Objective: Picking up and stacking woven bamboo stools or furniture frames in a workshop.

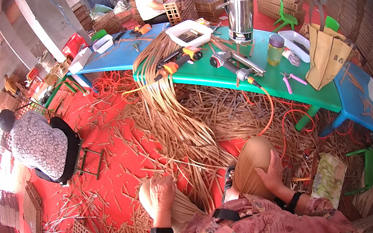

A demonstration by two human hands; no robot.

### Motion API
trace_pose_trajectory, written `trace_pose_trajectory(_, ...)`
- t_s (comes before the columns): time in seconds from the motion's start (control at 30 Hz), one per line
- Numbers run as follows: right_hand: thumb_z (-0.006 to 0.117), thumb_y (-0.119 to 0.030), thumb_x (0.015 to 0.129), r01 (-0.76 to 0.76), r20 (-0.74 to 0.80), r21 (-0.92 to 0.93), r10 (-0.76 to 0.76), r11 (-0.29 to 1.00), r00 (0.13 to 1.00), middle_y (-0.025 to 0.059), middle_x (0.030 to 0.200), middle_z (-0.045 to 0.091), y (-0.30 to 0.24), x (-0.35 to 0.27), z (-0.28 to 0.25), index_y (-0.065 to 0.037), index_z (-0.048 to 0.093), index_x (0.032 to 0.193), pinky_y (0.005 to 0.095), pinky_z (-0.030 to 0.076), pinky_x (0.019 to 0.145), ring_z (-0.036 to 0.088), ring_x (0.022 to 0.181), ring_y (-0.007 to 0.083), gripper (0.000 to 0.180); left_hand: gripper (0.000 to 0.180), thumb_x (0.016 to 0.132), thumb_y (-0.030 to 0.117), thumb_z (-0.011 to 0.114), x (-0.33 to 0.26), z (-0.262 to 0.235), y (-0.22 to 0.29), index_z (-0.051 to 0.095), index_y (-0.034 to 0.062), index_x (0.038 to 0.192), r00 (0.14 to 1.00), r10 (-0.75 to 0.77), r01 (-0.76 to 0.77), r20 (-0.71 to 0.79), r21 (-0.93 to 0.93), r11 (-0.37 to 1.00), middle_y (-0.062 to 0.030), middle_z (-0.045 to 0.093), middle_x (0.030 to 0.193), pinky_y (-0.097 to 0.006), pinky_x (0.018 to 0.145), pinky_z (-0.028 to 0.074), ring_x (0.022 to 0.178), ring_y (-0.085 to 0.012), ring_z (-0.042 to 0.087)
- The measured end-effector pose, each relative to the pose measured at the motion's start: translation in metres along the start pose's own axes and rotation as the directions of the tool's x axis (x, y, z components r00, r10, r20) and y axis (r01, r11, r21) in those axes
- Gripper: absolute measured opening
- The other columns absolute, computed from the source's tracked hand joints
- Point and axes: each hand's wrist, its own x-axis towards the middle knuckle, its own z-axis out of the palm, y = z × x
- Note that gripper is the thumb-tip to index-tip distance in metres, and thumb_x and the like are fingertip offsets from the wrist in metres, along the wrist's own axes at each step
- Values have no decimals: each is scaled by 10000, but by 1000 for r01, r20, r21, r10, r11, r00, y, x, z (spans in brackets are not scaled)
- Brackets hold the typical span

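Note:
I sit with both knees in tan trousers below me. My left hand (pixel 161 191) rests flat on my left knee (pixel 153 203), fingers spread, holding nothing. My right hand (pixel 272 171) lies on the side of my right knee (pixel 253 159), also holding nothing. A black band is on each wrist. A big bundle of long tan rattan strips (pixel 165 105) hangs from the green table (pixel 239 79) down to the red floor between my knees.
On the green table lie air nail guns (pixel 229 64) with an orange hose, a steel thermos (pixel 239 12), a jar, pink pliers (pixel 292 80), white trays and a paper bag (pixel 327 54). A person sits left on a stool; another sits beyond the blue table (pixel 114 55). Woven panels lie about.

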Motion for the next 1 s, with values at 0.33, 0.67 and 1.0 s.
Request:
trace_pose_trajectory(0.33,757,-319,798,16,1,-4,-16,1000,1000,271,1461,344,2,2,2,36,229,1483,524,268,1123,325,1366,440,935,114,760,108,713,0,9,-5,636,74,837,1000,-14,14,-15,-41,999,-98,648,786,-422,898,434,821,-277,627)
trace_pose_trajectory(0.67,758,-306,795,-1,16,10,0,1000,1000,278,1476,327,0,2,-1,32,216,1492,524,259,1134,303,1385,443,945,108,763,132,708,3,-1,2,658,73,838,1000,-11,11,-2,-35,999,-111,656,787,-431,851,447,839,-301,629)
trace_pose_trajectory(1.0,760,-312,794,22,-3,7,-22,1000,1000,276,1467,333,1,2,1,29,219,1490,523,265,1128,316,1371,443,945,97,763,122,703,5,-2,5,662,66,831,1000,-5,4,-16,-45,999,-114,661,785,-423,855,449,841,-297,635)
